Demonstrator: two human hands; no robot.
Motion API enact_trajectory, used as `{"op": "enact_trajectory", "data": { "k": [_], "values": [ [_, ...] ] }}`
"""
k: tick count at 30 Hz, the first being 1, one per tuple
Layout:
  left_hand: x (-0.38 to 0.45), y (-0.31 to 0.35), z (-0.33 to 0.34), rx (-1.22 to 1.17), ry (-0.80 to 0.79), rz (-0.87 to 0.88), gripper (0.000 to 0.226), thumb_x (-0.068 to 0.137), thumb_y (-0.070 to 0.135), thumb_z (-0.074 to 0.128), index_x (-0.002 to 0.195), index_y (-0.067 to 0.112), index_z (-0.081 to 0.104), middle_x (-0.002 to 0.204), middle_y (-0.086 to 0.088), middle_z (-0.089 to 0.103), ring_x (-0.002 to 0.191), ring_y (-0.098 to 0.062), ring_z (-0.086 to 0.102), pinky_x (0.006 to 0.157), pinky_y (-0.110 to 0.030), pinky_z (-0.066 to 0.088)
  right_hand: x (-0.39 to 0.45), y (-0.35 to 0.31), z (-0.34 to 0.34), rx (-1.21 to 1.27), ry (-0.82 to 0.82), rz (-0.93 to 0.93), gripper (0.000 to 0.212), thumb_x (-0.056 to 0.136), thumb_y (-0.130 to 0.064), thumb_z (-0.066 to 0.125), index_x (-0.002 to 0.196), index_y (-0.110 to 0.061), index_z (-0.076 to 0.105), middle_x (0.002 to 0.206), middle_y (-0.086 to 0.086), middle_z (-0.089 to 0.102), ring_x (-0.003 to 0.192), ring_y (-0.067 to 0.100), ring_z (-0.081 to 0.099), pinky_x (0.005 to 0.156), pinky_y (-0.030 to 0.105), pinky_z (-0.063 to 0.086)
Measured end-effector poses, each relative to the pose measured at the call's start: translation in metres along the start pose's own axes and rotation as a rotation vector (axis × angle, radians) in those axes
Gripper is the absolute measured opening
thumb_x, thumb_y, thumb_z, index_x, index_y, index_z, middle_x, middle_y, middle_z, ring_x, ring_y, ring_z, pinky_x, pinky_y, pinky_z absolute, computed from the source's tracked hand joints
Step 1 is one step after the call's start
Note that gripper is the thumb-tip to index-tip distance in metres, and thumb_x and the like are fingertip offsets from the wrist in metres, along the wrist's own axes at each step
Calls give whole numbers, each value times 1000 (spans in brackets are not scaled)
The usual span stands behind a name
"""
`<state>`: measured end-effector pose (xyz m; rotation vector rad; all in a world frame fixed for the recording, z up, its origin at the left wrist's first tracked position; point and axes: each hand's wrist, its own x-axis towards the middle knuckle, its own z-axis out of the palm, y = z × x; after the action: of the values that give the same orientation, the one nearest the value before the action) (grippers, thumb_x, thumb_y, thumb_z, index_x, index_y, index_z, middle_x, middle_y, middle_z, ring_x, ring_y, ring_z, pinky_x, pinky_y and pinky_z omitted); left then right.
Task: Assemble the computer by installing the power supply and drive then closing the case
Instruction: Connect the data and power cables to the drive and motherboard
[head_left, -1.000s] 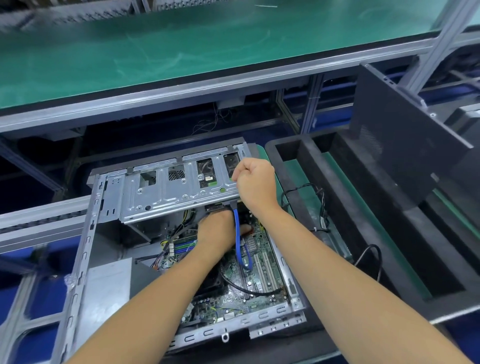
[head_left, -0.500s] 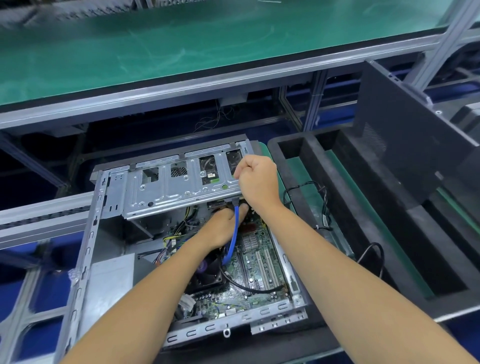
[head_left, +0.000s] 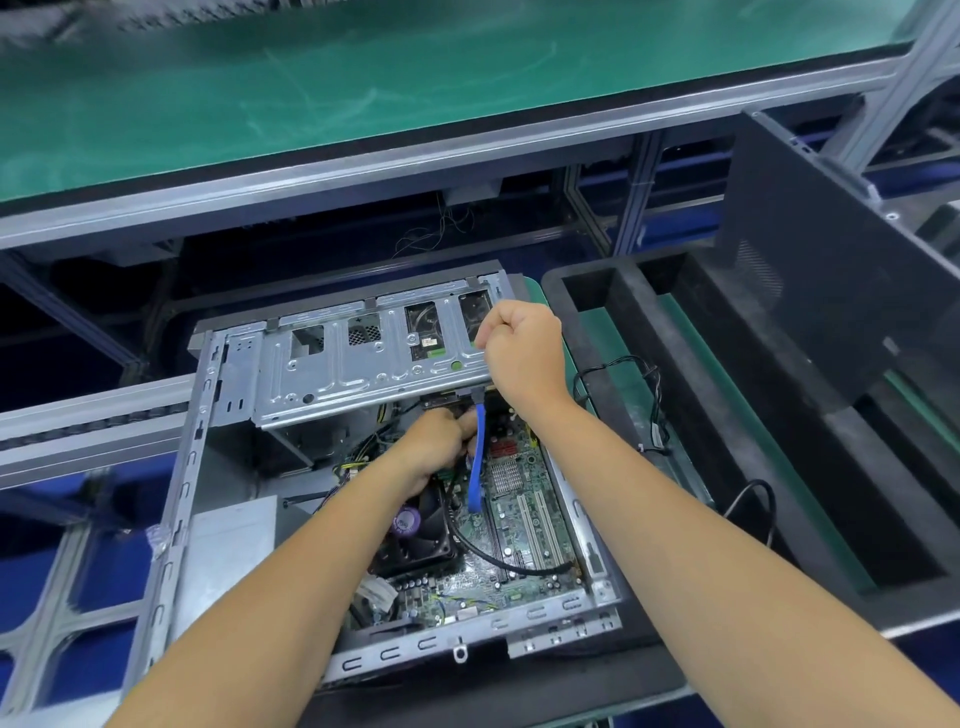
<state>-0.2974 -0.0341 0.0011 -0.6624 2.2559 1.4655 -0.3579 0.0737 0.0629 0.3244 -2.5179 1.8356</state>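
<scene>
The right hand is gripping the drive cage edge with curled fingers; the left hand is pinching the blue cable beneath.

The computer case and its drive cage are bare stamped sheet metal with a dull silvery sheen. The blue cable looks like smooth, glossy plastic. The black tray beside it is matt foam, and the green mat above is smooth but scuffed.

Bright overhead light, sharp centre (blurred, bowed wide-angle edges)
</scene>
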Motion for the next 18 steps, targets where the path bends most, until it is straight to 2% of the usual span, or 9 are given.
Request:
{"op": "enact_trajectory", "data": {
  "k": [2,3,5,7,9,11,15,17,18],
  "values": [
    [-2,1,0,-104,-32,-31,39,102,22,35,69,12,53,45,0,53,48,-16,37,47,-23,29,0,0,0,4,1,-1,39,65,12,39,50,-20,55,43,-14,46,37,3,37,41,19,29],
    [-2,1,-1,-138,-29,-49,35,102,16,31,76,12,54,41,1,51,44,-14,36,43,-22,27,0,0,0,5,0,-1,39,65,12,39,50,-20,55,42,-15,46,37,3,38,40,19,30],
    [-4,-1,-3,-146,-26,-57,31,100,11,27,90,10,56,39,1,49,37,-11,36,38,-19,25,-1,0,-1,4,0,-2,37,66,13,39,51,-17,57,41,-16,46,37,3,38,40,17,30],
    [-5,-2,-4,-110,-55,-28,38,98,8,27,97,3,65,45,-3,51,35,-9,35,41,-21,27,-1,-1,-1,-4,3,-4,36,66,13,39,53,-15,58,45,-14,47,38,3,37,42,19,32],
    [-6,-1,-4,-93,-64,43,42,100,13,36,79,18,72,58,-7,56,40,-10,40,50,-26,32,-2,-1,-1,-5,2,-3,36,66,13,39,53,-15,57,48,-13,48,39,3,36,45,20,34],
    [-7,-2,-3,-106,-55,102,43,100,24,46,64,23,70,64,-1,66,50,-8,53,59,-25,41,-1,-1,-1,-1,3,0,37,66,13,39,52,-16,57,46,-13,47,37,3,37,44,19,32],
    [-7,-1,-1,51,-89,229,29,98,13,51,83,25,72,79,10,71,59,7,57,59,-9,44,-1,-1,-1,-3,8,3,36,66,13,39,53,-15,59,47,-13,48,41,4,38,46,21,36],
    [-10,0,-1,67,-112,268,29,97,8,50,90,25,73,91,10,73,79,0,62,69,-13,47,-1,-1,-1,-4,8,-6,36,66,12,39,53,-15,59,49,-12,50,43,5,40,46,22,37],
    [-11,1,-1,44,-124,272,30,97,6,50,91,25,73,93,10,73,82,-6,62,68,-15,47,-1,-1,-1,-4,10,-8,37,65,12,39,53,-16,58,49,-13,50,42,4,39,44,21,36]
  ]
}}
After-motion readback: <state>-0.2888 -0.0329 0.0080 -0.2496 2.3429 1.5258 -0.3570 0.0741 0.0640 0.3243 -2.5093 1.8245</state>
